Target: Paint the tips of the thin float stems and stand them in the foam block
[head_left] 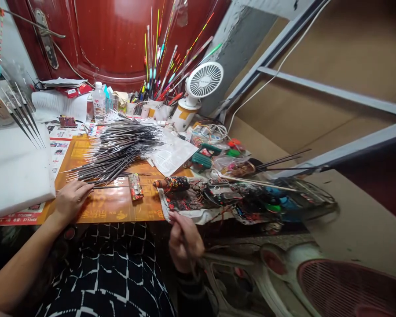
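My left hand (71, 200) rests at the front left of the orange table sheet (102, 211), its fingers closed on a dark, slender fishing float (100, 187). The float's thin stem points right, toward a small paint-spattered block (136, 187). Just beyond my left hand lies a large pile of similar dark floats (122, 143) with pale tips. My right hand (185, 242) is off the table's front edge, slightly blurred. Its fingers are pinched around a thin dark stick that runs down past the palm; its kind is unclear. A paint-stained rotary tool (173, 183) lies beyond it.
White foam block (16, 167) at left, with several floats (23, 114) standing behind it. At the back are a plastic bottle (99, 103), cups of bright floats (156, 105) and a small white fan (204, 81). Paint-stained clutter (224, 193) covers the right side.
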Tool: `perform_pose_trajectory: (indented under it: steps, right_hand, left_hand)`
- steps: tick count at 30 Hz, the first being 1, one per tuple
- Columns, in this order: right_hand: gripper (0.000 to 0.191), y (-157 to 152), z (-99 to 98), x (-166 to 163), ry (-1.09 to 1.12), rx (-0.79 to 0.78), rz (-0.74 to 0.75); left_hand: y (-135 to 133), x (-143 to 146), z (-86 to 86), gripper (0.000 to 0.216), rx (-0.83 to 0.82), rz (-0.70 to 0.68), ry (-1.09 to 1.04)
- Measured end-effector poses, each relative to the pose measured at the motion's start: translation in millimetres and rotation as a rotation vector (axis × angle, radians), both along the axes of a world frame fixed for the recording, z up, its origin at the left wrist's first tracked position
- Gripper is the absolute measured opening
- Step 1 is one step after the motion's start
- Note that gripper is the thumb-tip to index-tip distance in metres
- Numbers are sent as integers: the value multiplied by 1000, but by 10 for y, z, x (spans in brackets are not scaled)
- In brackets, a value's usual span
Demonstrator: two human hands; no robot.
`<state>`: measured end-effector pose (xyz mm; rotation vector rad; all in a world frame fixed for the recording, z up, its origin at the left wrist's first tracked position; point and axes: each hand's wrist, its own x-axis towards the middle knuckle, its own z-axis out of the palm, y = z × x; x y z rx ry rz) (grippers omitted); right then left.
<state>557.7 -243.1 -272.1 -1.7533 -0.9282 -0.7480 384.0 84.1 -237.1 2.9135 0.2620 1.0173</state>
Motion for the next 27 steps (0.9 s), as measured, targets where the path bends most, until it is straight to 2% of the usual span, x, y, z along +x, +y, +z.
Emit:
perform_pose_trajectory:
  steps: [2, 5, 9, 16, 22, 27]
  right_hand:
    - [36, 266, -19, -2, -61, -22, 79]
    - [46, 591, -31, 38, -64, -60, 86]
    - [53, 848, -63, 74, -36, -107, 118]
    - [59, 936, -141, 80, -13, -194, 147]
    - [59, 930, -155, 69, -25, -178, 91]
    - [63, 937, -141, 48, -45, -176, 56]
  left_hand:
    - [7, 14, -21, 24, 5, 3, 12]
    - [10, 35, -24, 23, 25, -10, 7]
    - [12, 41, -8, 27, 42, -45, 8]
    - [57, -33, -34, 34, 14, -34, 7]
    - [42, -36, -23, 24, -81, -32, -45]
    - [9, -11, 10, 20, -70, -74, -82]
